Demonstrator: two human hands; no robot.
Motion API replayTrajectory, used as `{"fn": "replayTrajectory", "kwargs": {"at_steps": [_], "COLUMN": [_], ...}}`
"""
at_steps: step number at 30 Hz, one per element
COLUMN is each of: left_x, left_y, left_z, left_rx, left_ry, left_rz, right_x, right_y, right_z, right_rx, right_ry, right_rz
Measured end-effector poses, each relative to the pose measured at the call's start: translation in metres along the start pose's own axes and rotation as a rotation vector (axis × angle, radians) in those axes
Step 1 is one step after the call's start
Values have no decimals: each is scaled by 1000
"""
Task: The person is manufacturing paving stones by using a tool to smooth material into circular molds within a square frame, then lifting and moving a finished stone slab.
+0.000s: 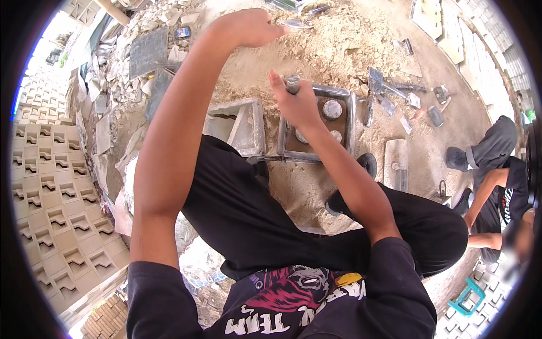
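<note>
My left hand [254, 27] is closed and stretched far forward over the sandy ground. A small pointed trowel [297, 24] shows its metal blade just past those fingers; its handle is hidden by the hand. Closer in, my right hand [300, 106] wraps round a thick grey rod-like tool [292, 84], its rounded end sticking up and its lower part out of sight. That hand is over the left side of a square metal-framed mould [351, 121]. Inside the mould stand round pale cores [332, 110], partly covered by my hand and forearm.
A pale cast block [258, 127] sits left of the mould. Loose sand [350, 39] is heaped ahead. Trowels and hand tools [387, 105] lie to the right, with a flat float [396, 164] nearer. Stacked blocks [62, 209] rise at left. Another person [494, 186] crouches at right.
</note>
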State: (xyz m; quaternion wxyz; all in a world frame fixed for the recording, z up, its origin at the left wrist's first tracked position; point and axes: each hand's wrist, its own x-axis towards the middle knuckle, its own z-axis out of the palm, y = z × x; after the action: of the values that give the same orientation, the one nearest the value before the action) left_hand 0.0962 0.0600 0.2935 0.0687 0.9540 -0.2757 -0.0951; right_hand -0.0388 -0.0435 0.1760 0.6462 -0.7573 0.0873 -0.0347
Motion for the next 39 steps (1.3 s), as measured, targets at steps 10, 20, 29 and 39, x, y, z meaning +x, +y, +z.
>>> {"fn": "replayTrajectory", "kwargs": {"at_steps": [10,20,29,39], "left_x": [-3,4,9,-3], "left_y": [-7,-8,-15,-6], "left_z": [-6,7,10,3], "left_rx": [-159,-230,-64,-38], "left_ry": [-73,-79,-8,-13], "left_rz": [-135,-78,25,68], "right_x": [4,-9,-20,-35], "right_y": [14,38,40,44], "right_z": [-11,-2,-4,-2], "right_rx": [56,-19,-21,-13], "right_ry": [47,95,23,-57], "right_rz": [-52,-58,-50,-175]}}
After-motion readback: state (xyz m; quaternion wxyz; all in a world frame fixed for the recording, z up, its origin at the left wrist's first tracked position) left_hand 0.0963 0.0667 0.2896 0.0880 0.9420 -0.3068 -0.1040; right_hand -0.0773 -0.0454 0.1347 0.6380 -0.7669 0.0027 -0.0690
